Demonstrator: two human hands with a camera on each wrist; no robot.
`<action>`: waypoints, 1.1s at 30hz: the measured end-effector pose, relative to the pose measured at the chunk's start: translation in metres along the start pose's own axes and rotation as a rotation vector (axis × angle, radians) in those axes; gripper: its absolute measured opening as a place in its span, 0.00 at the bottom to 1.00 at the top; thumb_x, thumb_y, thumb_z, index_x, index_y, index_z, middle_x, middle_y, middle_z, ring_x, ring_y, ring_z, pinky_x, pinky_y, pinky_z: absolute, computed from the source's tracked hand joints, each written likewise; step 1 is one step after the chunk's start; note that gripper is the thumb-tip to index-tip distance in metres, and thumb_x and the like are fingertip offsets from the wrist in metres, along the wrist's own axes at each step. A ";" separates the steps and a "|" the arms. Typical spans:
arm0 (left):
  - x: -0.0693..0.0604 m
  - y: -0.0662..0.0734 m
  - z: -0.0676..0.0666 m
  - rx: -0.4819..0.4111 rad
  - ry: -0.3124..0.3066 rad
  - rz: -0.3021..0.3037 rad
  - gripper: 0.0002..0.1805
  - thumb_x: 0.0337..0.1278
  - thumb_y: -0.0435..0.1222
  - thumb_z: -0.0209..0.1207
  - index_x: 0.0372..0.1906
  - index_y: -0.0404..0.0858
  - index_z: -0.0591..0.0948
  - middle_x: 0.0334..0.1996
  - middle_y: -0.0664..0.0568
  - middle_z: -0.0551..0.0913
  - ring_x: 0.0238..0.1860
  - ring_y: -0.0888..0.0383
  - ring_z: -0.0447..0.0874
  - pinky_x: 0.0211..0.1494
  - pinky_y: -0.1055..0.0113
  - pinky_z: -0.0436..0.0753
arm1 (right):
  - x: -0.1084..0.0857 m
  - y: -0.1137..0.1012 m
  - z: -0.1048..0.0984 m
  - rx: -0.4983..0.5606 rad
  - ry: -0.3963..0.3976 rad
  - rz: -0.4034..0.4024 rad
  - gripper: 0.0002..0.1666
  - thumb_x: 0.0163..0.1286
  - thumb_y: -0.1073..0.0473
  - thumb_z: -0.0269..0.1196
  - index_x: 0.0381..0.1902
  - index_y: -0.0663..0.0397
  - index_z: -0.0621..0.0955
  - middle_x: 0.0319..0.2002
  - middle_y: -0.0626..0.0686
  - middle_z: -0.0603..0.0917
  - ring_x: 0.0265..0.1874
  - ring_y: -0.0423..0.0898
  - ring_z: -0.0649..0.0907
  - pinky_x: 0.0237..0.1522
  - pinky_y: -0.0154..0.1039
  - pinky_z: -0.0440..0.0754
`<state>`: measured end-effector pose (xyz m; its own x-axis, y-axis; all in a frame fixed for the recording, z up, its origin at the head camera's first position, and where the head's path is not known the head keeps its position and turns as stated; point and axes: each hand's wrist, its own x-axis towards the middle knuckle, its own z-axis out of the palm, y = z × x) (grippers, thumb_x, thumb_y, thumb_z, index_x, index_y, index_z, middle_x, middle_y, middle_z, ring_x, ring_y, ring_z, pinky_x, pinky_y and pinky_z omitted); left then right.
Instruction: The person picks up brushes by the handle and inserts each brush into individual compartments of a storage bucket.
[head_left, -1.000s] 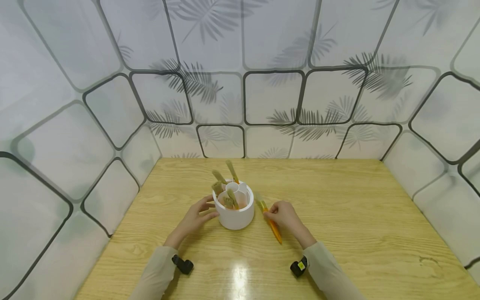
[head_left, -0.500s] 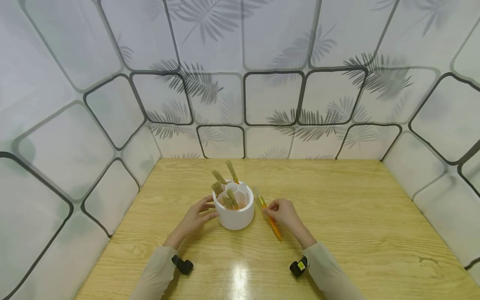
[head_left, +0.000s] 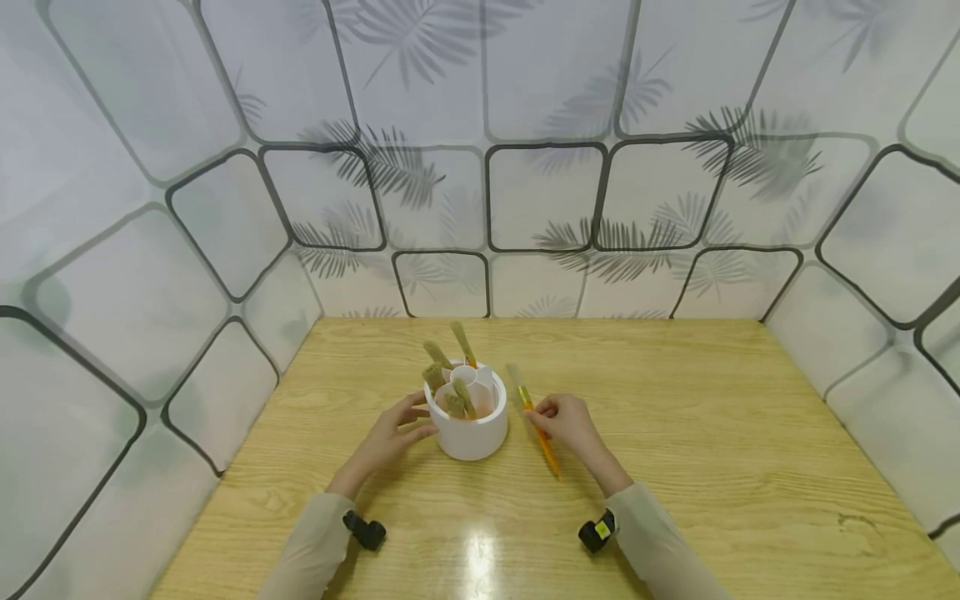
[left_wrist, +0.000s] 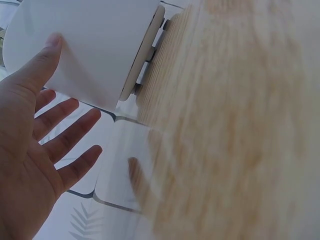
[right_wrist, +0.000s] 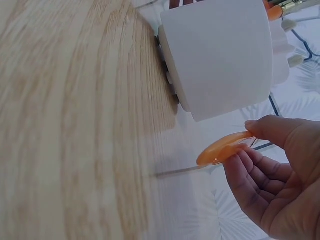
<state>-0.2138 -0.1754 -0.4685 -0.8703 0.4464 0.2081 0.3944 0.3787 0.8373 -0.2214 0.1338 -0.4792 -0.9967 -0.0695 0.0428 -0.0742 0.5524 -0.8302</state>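
A white round desk organizer (head_left: 471, 438) with inner compartments stands upright on the table. Several paintbrushes (head_left: 463, 342) lean in it, bristles up, with bits of orange handle showing. At its left side is my left hand (head_left: 393, 429); in the left wrist view, its thumb touches the white wall and its other fingers are spread, fairly straight. To the right of the organizer, my right hand (head_left: 567, 427) pinches a paintbrush (head_left: 547, 453) by its orange handle between thumb and fingers. This brush slants, pale bristles away from me, handle end towards me, apart from the organizer.
The wood-grain table (head_left: 712, 442) stretches around the organizer. White curtains (head_left: 547, 192) with dark line and leaf patterns enclose it at the back and sides. Small dark feet (right_wrist: 172, 82) show under the organizer. Each wrist wears a black camera (head_left: 365, 530).
The paintbrush in my right hand has shifted slightly away from me and its bristles show farther up. The left hand and the organizer stay where they were.
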 end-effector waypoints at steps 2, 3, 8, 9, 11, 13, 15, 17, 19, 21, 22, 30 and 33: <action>0.000 0.000 0.000 -0.001 -0.002 0.001 0.31 0.58 0.36 0.60 0.65 0.36 0.65 0.64 0.38 0.67 0.56 0.36 0.72 0.60 0.39 0.70 | 0.000 -0.001 -0.001 0.011 0.007 -0.010 0.10 0.58 0.57 0.67 0.26 0.59 0.82 0.20 0.51 0.80 0.15 0.41 0.78 0.19 0.33 0.81; 0.000 0.000 0.000 -0.002 -0.004 0.001 0.31 0.58 0.36 0.60 0.65 0.36 0.65 0.64 0.38 0.67 0.56 0.36 0.72 0.60 0.39 0.70 | 0.000 -0.002 -0.001 0.017 0.010 -0.014 0.10 0.58 0.58 0.67 0.26 0.59 0.82 0.20 0.51 0.80 0.15 0.41 0.78 0.19 0.33 0.82; 0.001 0.000 0.000 -0.005 -0.005 -0.001 0.31 0.58 0.36 0.60 0.65 0.37 0.65 0.64 0.38 0.67 0.56 0.37 0.72 0.60 0.38 0.69 | 0.002 -0.003 -0.001 0.035 0.018 -0.039 0.09 0.58 0.59 0.67 0.27 0.60 0.82 0.21 0.51 0.81 0.16 0.41 0.79 0.19 0.34 0.82; 0.001 0.000 0.000 -0.004 -0.004 0.000 0.31 0.58 0.36 0.60 0.65 0.36 0.65 0.64 0.38 0.67 0.56 0.37 0.72 0.60 0.38 0.69 | 0.002 -0.003 -0.002 0.038 0.021 -0.045 0.09 0.59 0.58 0.67 0.27 0.60 0.82 0.21 0.52 0.81 0.16 0.41 0.79 0.19 0.34 0.82; 0.001 0.000 0.000 -0.004 -0.002 0.002 0.30 0.58 0.36 0.60 0.65 0.36 0.66 0.64 0.38 0.67 0.56 0.36 0.72 0.60 0.38 0.69 | 0.004 -0.003 -0.002 0.037 0.031 -0.058 0.10 0.58 0.58 0.67 0.27 0.60 0.82 0.21 0.52 0.82 0.16 0.41 0.79 0.19 0.34 0.82; 0.001 0.000 0.000 0.001 -0.002 0.001 0.30 0.58 0.36 0.60 0.65 0.36 0.66 0.64 0.38 0.67 0.56 0.36 0.72 0.60 0.38 0.69 | 0.004 -0.004 -0.002 0.030 0.044 -0.069 0.10 0.58 0.58 0.67 0.26 0.60 0.81 0.21 0.52 0.82 0.16 0.41 0.79 0.18 0.32 0.81; 0.001 0.000 0.000 0.002 -0.001 -0.001 0.30 0.58 0.36 0.60 0.65 0.37 0.66 0.64 0.38 0.67 0.56 0.37 0.73 0.60 0.38 0.69 | 0.005 -0.005 -0.003 0.029 0.056 -0.073 0.10 0.58 0.58 0.68 0.26 0.59 0.81 0.21 0.51 0.82 0.16 0.40 0.79 0.18 0.31 0.80; 0.001 0.000 0.001 0.003 -0.001 0.000 0.30 0.58 0.36 0.60 0.65 0.37 0.66 0.64 0.38 0.67 0.56 0.37 0.73 0.60 0.38 0.69 | 0.006 -0.005 -0.003 0.028 0.065 -0.080 0.10 0.59 0.58 0.67 0.27 0.59 0.81 0.21 0.51 0.82 0.16 0.40 0.79 0.18 0.31 0.80; 0.001 0.000 0.001 0.000 0.000 0.004 0.30 0.58 0.36 0.60 0.65 0.36 0.66 0.63 0.38 0.67 0.56 0.37 0.73 0.60 0.38 0.69 | 0.007 -0.005 -0.002 0.035 0.070 -0.085 0.09 0.59 0.58 0.67 0.27 0.59 0.82 0.21 0.51 0.82 0.16 0.40 0.79 0.18 0.30 0.80; 0.001 0.000 0.000 -0.005 0.002 0.008 0.30 0.58 0.35 0.60 0.65 0.36 0.66 0.63 0.37 0.67 0.56 0.36 0.73 0.59 0.38 0.69 | 0.007 -0.004 -0.001 0.043 0.074 -0.094 0.10 0.59 0.57 0.67 0.28 0.60 0.81 0.21 0.51 0.82 0.17 0.40 0.80 0.18 0.31 0.81; 0.001 0.000 0.000 -0.006 0.001 0.009 0.30 0.58 0.35 0.60 0.65 0.35 0.66 0.63 0.37 0.67 0.56 0.36 0.73 0.59 0.38 0.69 | 0.007 -0.005 -0.001 0.047 0.075 -0.095 0.10 0.59 0.57 0.67 0.28 0.60 0.81 0.21 0.51 0.82 0.17 0.40 0.80 0.18 0.31 0.81; 0.001 0.000 0.000 -0.004 -0.007 0.005 0.30 0.58 0.36 0.60 0.65 0.36 0.66 0.63 0.37 0.67 0.56 0.36 0.72 0.59 0.38 0.70 | 0.008 -0.005 -0.001 0.089 0.089 -0.104 0.09 0.59 0.58 0.67 0.29 0.60 0.81 0.22 0.52 0.82 0.18 0.41 0.80 0.19 0.31 0.82; 0.000 -0.001 0.000 0.001 -0.006 0.005 0.30 0.58 0.36 0.59 0.65 0.36 0.66 0.63 0.37 0.67 0.56 0.35 0.72 0.59 0.38 0.70 | 0.009 -0.006 -0.001 0.090 0.094 -0.122 0.09 0.59 0.58 0.67 0.29 0.59 0.81 0.23 0.52 0.82 0.18 0.40 0.80 0.20 0.30 0.82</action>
<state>-0.2147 -0.1758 -0.4692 -0.8666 0.4529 0.2095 0.3991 0.3769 0.8359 -0.2301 0.1305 -0.4735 -0.9796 -0.0506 0.1945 -0.1953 0.4682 -0.8617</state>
